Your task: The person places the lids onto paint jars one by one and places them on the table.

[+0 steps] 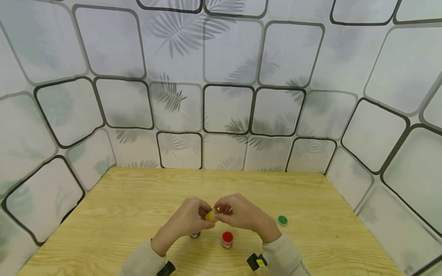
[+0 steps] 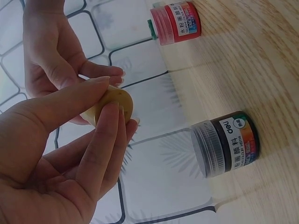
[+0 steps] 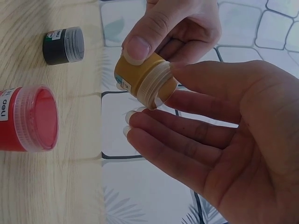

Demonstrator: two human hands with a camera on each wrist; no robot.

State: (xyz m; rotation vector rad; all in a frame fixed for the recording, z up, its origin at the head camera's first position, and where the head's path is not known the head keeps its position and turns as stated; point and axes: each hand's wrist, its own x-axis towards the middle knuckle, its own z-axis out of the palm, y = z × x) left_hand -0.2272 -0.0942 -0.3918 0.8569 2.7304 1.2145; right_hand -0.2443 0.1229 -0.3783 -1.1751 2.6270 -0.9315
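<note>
My left hand [image 1: 188,218] holds a small yellow paint jar [image 3: 135,74] above the table, thumb on one side and fingertips at its base. The jar is tilted, its clear ridged lid [image 3: 156,86] facing my right hand [image 1: 241,212]. In the right wrist view, that hand pinches the lid at its rim between thumb and index finger, while the other fingers extend loosely below. A red paint jar [image 1: 227,240] stands on the table below the hands. Near my left wrist is a black paint jar [image 2: 229,144], mostly hidden by the hand in the head view.
A green round top [image 1: 282,220] shows on the wooden table [image 1: 138,199], right of my right hand. Patterned curtain-like sheeting [image 1: 228,107] rises behind the table and along both sides. Dark straps sit at both cuffs.
</note>
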